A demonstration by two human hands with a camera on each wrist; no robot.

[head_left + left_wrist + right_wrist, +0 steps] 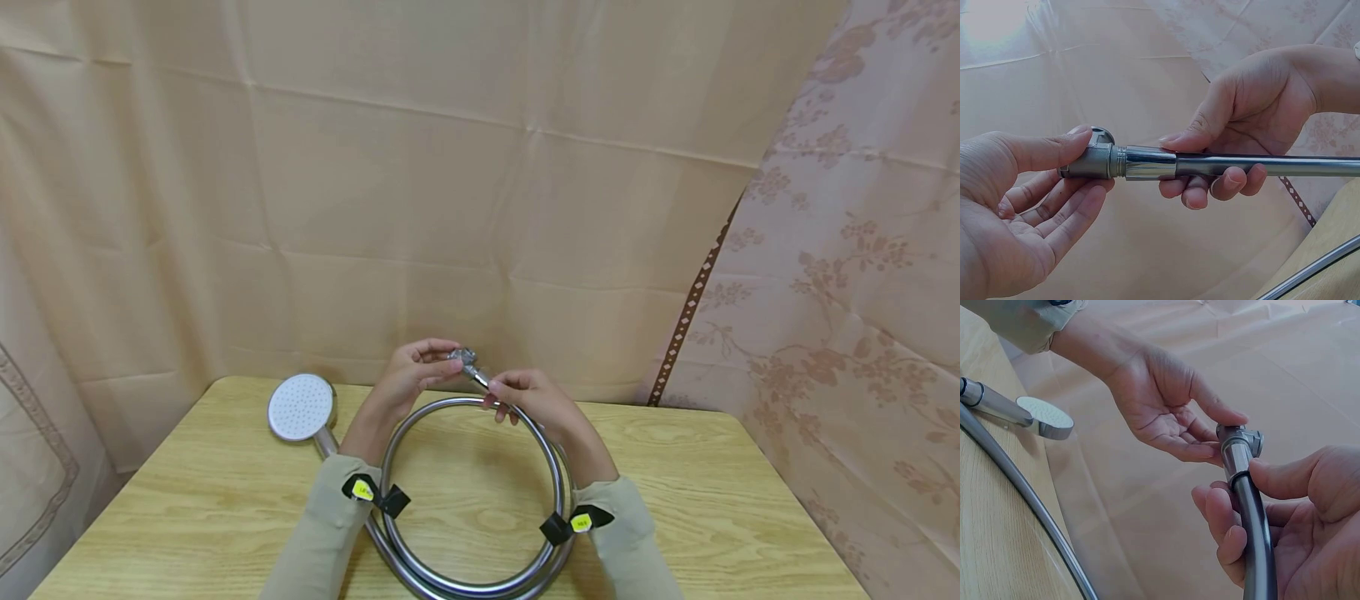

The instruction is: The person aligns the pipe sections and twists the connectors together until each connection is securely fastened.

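Observation:
My left hand [401, 379] pinches a small grey metal fitting [1094, 162] between thumb and fingers. It has a round knob on one side and a threaded neck, part of which shows in the left wrist view. Right at that neck is the chrome end nut [1150, 164] of a shower hose [1310, 165], in line with the fitting. My right hand [540, 404] grips the hose just behind the nut, thumb on one side and fingers curled round the other. Both hands are raised near the table's far edge.
The rest of the silver hose lies coiled in a large loop [480, 590] on the wooden table [675, 483]. A shower head [302, 407] with a white spray face lies at the left. Behind the table hangs a beige curtain [420, 208], with a floral one [847, 275] to the right.

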